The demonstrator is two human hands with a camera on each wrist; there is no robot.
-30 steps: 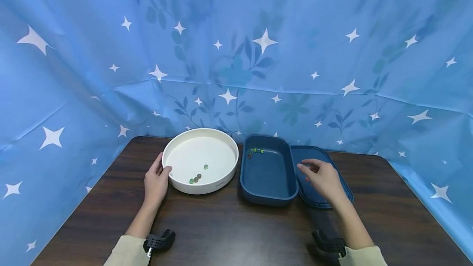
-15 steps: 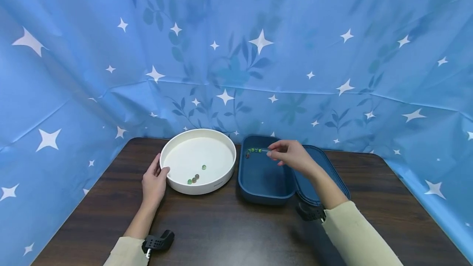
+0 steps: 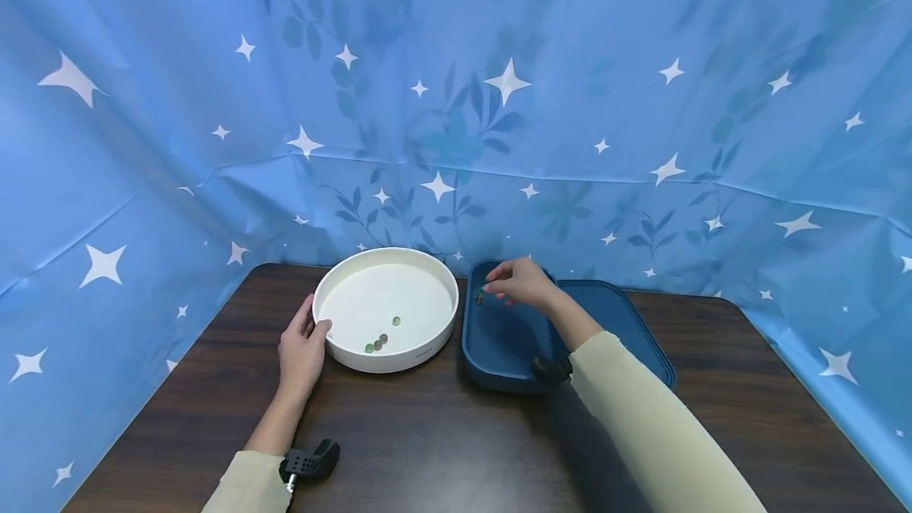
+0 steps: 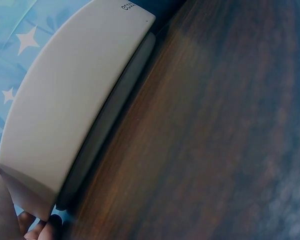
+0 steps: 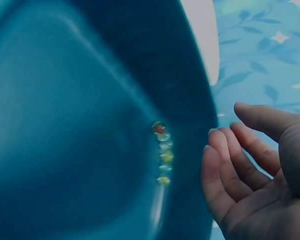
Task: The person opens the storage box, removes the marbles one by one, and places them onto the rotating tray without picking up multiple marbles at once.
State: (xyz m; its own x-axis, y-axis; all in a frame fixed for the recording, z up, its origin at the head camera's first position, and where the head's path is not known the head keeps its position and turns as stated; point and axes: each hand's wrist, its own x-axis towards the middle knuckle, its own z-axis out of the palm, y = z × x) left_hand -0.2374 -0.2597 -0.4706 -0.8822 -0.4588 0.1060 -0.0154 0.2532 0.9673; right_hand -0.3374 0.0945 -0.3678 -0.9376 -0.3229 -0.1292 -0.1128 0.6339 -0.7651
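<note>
Head view: your right hand (image 3: 523,283) is over the far-left part of the navy bin (image 3: 492,355), fingers pointing left. The marble row (image 3: 480,296) is in that far-left corner, its visible end just beyond your fingertips; your hand blocks the rest. Right grip looks narrow from here, no marble made out in it. Your left hand (image 3: 302,347) pinches the left rim of the white round tray (image 3: 392,279), thumb over the edge, fingers outside. Four loose marbles (image 3: 378,345) lie on the tray floor, three in a slanted line, one apart. Flat navy lid (image 3: 620,315) lies right of the bin on the bench (image 3: 427,434).

Left wrist: mostly the tray's outer wall. Hand is cut off at the corner, fingertips at the wall's end; can't see how firm that grip is.

Right wrist: the useful one. Row is single file along the bin's far wall, reddish marble at the tray end. Long axis runs side to side for you, parallel to that wall. Right grip: thumb spread off gently bent fingers, nothing visible between. Can't tell your height above the row. Right hand is clearly nearer; I'd treat wall clearance as the constraint.
</note>
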